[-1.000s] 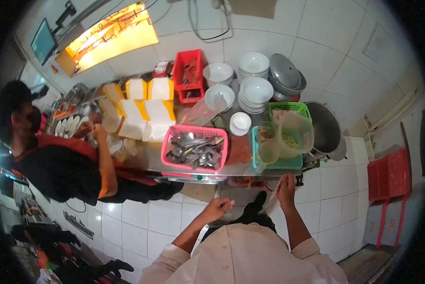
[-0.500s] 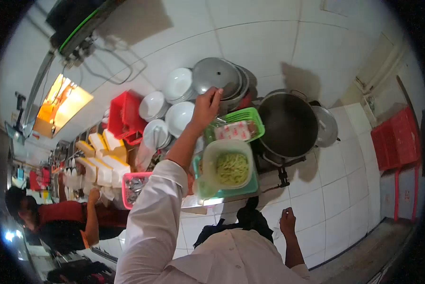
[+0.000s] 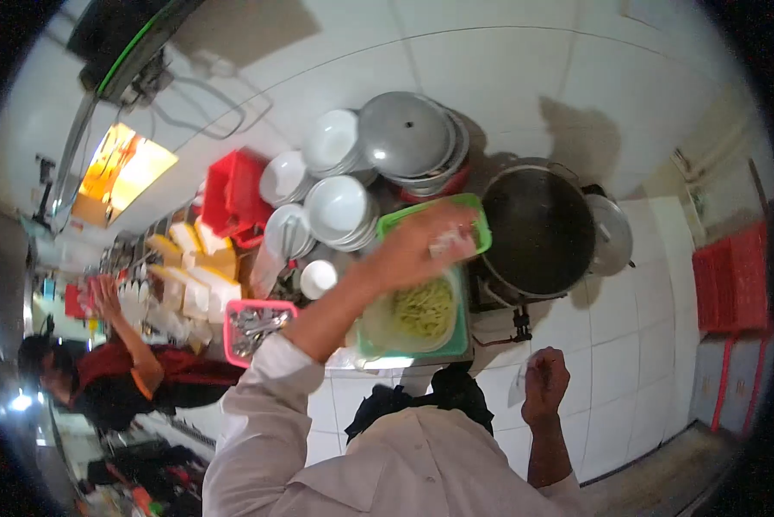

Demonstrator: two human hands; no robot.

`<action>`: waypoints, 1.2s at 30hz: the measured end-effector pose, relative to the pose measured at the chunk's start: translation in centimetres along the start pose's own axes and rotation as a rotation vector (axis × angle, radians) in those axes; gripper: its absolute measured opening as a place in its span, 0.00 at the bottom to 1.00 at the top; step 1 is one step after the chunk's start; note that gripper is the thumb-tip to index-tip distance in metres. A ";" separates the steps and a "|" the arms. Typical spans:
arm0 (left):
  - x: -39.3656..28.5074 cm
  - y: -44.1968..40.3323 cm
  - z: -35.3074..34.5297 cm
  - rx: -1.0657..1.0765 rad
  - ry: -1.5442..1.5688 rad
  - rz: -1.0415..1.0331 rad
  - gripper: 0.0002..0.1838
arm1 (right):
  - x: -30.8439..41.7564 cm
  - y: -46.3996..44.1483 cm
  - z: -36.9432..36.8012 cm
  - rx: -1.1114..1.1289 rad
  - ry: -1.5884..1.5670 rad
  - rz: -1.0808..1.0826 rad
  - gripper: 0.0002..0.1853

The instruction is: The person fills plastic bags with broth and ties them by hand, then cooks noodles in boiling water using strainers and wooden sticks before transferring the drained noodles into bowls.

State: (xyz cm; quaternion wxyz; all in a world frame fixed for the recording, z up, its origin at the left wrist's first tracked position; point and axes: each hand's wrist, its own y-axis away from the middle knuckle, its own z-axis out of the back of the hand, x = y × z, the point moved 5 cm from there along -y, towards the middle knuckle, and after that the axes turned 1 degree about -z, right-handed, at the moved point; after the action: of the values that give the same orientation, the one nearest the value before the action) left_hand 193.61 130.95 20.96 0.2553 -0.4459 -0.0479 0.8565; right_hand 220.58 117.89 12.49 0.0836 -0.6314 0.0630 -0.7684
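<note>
Left arm (image 3: 331, 314) stretched right out, left hand (image 3: 434, 234) just left of the pot (image 3: 537, 228), back uppermost, all a blur! Right arm (image 3: 549, 452) low, right hand (image 3: 545, 383) this side of the pot, fingers curled in!

Left hand (image 3: 423, 246) blurred, partly hiding green basket (image 3: 483, 231); grip unclear.

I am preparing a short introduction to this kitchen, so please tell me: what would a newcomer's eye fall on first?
Probably the large dark pot, just right of the green basket, over which the person's left hand shows blurred. After that, likely the glowing wall opening at upper left and the stacked white bowls beside the domed grey lid.
</note>
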 end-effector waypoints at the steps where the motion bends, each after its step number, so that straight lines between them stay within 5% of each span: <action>1: -2.9 2.2 0.0 0.062 0.125 -0.062 0.30 | 3.0 -0.6 -2.0 0.144 -0.022 0.108 0.02; 4: -9.5 9.3 0.0 0.228 0.360 -0.053 0.36 | 10.8 -1.6 -8.5 0.557 -0.134 0.336 0.08; 7: -8.7 17.7 -0.8 0.316 0.461 0.166 0.37 | 12.9 0.3 -15.7 0.731 -0.284 0.285 0.13; 13: -7.1 33.3 2.0 -0.224 0.968 0.620 0.26 | 15.1 7.5 -27.8 1.064 -0.279 0.154 0.15; 16: -6.7 39.3 3.7 -0.423 1.108 0.451 0.22 | 15.6 10.7 -32.7 1.176 -0.175 0.266 0.18; 18: -5.5 43.2 4.2 -0.479 0.917 0.420 0.20 | 16.2 13.2 -35.5 1.306 -0.122 0.226 0.20; 19: -4.8 45.0 4.5 -0.494 0.942 0.573 0.19 | 16.7 14.4 -36.7 1.447 -0.064 0.010 0.23; 20: -4.3 46.7 4.6 -0.502 0.966 0.728 0.20 | 16.8 15.5 -37.8 1.456 -0.050 0.012 0.23; 22: -3.7 49.0 5.3 -0.580 0.880 0.728 0.20 | 17.4 17.0 -39.6 1.296 -0.047 0.358 0.24; 26: -1.6 53.4 6.8 -0.729 0.740 0.682 0.18 | 17.8 17.4 -40.8 1.181 -0.028 0.527 0.29; 28: -0.9 55.9 8.5 -1.078 0.756 0.705 0.20 | 16.3 16.4 -40.4 1.069 -0.042 0.177 0.26; 30: -1.1 57.1 9.6 -1.206 0.716 0.721 0.21 | 14.1 15.5 -39.6 0.870 -0.393 -0.361 0.17; 33: -1.2 58.7 10.7 -1.341 0.662 0.687 0.21 | 11.8 16.2 -39.8 0.660 -0.610 -0.637 0.14; 36: -1.5 59.1 11.0 -1.350 0.679 0.633 0.20 | 8.4 19.3 -42.0 0.820 -0.753 -0.808 0.21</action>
State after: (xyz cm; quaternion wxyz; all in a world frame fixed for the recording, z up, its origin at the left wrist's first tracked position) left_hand 162.32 80.75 10.33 -0.3214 -0.7311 -0.3451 0.4931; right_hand 178.74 96.87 8.42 0.0390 -0.7467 -0.5065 -0.4293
